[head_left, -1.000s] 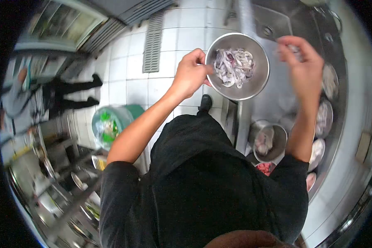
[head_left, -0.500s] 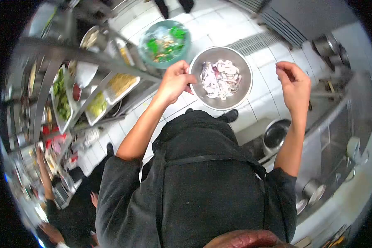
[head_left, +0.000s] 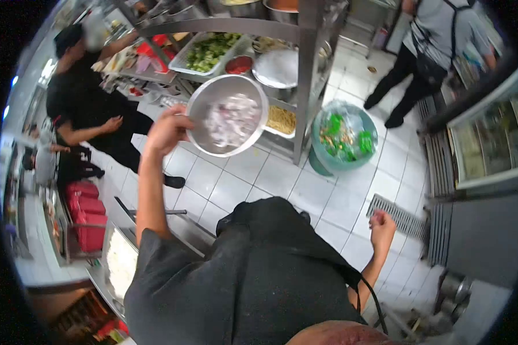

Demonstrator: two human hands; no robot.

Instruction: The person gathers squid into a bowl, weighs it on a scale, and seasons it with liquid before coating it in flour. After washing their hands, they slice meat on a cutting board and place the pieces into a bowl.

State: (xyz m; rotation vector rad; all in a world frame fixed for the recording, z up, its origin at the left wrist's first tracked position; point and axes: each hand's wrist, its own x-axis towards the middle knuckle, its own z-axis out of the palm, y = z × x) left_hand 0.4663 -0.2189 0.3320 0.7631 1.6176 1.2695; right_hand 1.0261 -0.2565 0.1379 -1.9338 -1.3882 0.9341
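Note:
In the head view my left hand [head_left: 166, 131] grips the left rim of a round metal bowl [head_left: 193, 118], fingers closed on its edge. Cut squid pieces [head_left: 234, 121], whitish and purplish, lie inside, slightly blurred. The bowl is held up in front of a steel shelf unit and tilts a little. My right hand [head_left: 381, 230] hangs low on the right, above the tiled floor near a drain grate [head_left: 397, 215]. Its fingers are curled in, and nothing shows in them.
A green bin [head_left: 342, 164] with a plastic liner and scraps stands beside the shelf [head_left: 308, 75]. Shelf trays hold chopped greens [head_left: 210, 53] and noodles [head_left: 281, 120]. One person [head_left: 92, 95] works at the left; another [head_left: 431, 52] stands at upper right. Red containers [head_left: 89, 215] sit at left.
My body has turned left toward the shelf. My left hand has carried the bowl of squid from above the floor to in front of the shelf. My right hand has dropped lower.

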